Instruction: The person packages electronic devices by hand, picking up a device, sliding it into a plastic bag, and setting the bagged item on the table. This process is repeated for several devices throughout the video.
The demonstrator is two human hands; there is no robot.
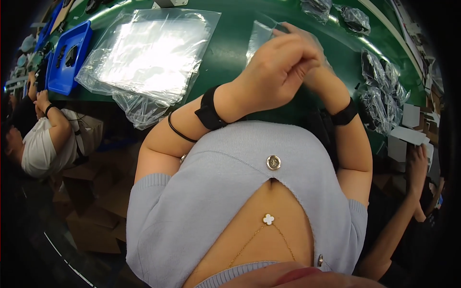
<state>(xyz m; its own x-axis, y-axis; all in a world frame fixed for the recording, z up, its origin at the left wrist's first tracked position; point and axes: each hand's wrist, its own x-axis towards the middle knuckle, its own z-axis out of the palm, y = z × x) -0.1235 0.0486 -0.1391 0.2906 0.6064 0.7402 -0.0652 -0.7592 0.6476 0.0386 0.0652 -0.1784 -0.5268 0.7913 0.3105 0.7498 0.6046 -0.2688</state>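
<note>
Over the green worktable, my two hands come together around a clear plastic bag (258,39). My left hand (276,69) is in front, with its fingers curled and pinched. What lies in that pinch, if anything, is hidden. Behind it, my right hand (314,45) is partly covered and slightly blurred; its fingers bend to the left at the bag's upper edge and appear to grip the film. The bag shows on both sides of my hands, and I cannot make out any contents. A black band circles each wrist.
A thick stack of clear plastic bags (149,53) lies to the left, beside a blue tray (56,79) with small black parts. Bagged black items (382,91) are heaped at right; more bagged items (355,20) lie farther back. Other people work at both sides, one beside white boxes (408,135).
</note>
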